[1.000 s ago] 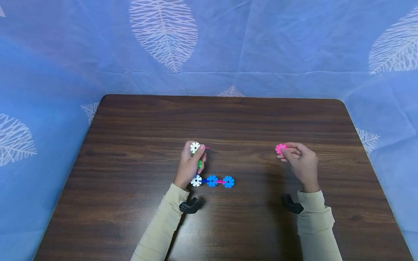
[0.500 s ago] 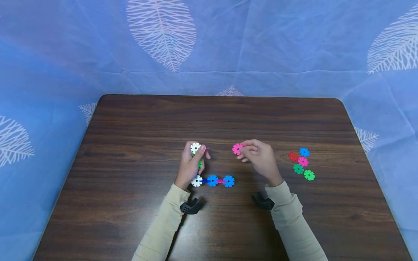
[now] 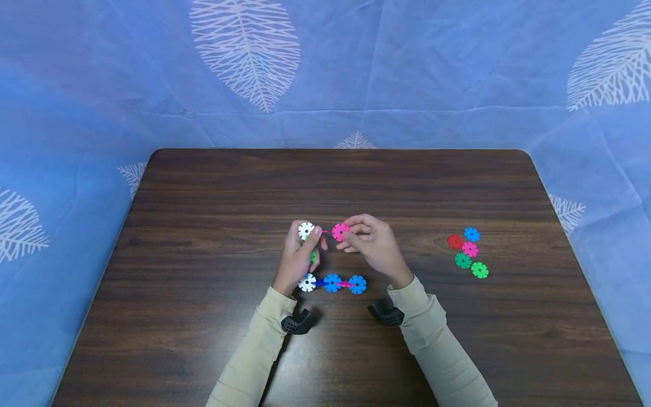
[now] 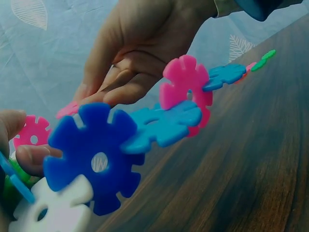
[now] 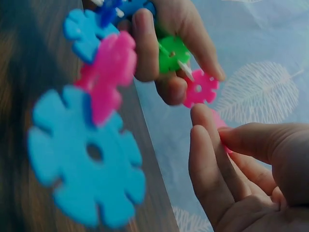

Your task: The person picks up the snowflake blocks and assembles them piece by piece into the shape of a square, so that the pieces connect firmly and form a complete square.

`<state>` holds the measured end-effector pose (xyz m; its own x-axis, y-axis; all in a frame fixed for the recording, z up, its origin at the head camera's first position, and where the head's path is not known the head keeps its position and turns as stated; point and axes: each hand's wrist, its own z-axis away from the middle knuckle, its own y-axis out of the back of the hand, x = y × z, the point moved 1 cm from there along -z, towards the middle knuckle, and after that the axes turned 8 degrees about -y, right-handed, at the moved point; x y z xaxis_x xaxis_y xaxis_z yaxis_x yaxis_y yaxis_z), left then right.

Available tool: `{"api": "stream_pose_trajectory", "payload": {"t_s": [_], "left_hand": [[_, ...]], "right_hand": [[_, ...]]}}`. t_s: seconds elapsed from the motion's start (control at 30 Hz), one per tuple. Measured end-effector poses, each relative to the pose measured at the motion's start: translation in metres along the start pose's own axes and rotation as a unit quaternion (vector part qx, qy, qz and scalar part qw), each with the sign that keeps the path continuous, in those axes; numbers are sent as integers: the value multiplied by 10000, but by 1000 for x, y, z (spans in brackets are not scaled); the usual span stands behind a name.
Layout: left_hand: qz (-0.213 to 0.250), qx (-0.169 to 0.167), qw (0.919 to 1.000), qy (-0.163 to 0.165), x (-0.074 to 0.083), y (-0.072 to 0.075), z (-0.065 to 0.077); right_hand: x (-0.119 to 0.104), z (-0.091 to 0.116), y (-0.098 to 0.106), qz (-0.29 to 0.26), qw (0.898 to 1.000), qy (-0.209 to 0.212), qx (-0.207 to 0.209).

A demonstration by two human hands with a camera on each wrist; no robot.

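My left hand (image 3: 295,257) grips a joined chain of notched plastic snowflake discs. A white disc (image 3: 306,230) shows above the thumb, with a pink disc (image 5: 201,89) standing edge-on beside it. A green disc (image 5: 169,59) shows between the fingers. From a lower white disc (image 3: 307,282), the chain runs right through a dark blue disc (image 4: 72,159), a blue disc (image 3: 333,283) and a pink disc (image 4: 179,82) to an end blue disc (image 3: 357,284). My right hand (image 3: 373,246) pinches a single pink snowflake disc (image 3: 339,232) by its edge, just right of the edge-on pink one.
Several loose discs lie on the table's right: blue (image 3: 472,234), red (image 3: 455,242), pink (image 3: 470,249), dark green (image 3: 463,260) and light green (image 3: 480,271). The dark wooden table (image 3: 203,339) ends at a blue leaf-patterned cloth (image 3: 432,62).
My right hand has moved left with the pink snowflake disc, from the loose discs to beside my left hand. The loose discs have come into sight. The left hand stays nearly still.
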<state>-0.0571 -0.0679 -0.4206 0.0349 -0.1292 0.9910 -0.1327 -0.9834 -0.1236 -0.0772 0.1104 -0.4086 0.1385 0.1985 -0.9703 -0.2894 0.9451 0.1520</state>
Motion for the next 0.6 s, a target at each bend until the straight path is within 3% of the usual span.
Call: {"api": "stream_pose_trajectory", "payload": {"t_s": [0.17, 0.4, 0.6], "left_hand": [[107, -11, 9999, -6, -1, -1, 0], [155, 7, 9999, -57, -23, 2, -3], [179, 24, 9995, -243, -25, 2, -3]], "right_hand": [[0, -1, -6, 45, 9998, -105, 168], [0, -1, -12, 63, 9995, -225, 222], [-2, -1, -14, 63, 9995, -251, 198]]}}
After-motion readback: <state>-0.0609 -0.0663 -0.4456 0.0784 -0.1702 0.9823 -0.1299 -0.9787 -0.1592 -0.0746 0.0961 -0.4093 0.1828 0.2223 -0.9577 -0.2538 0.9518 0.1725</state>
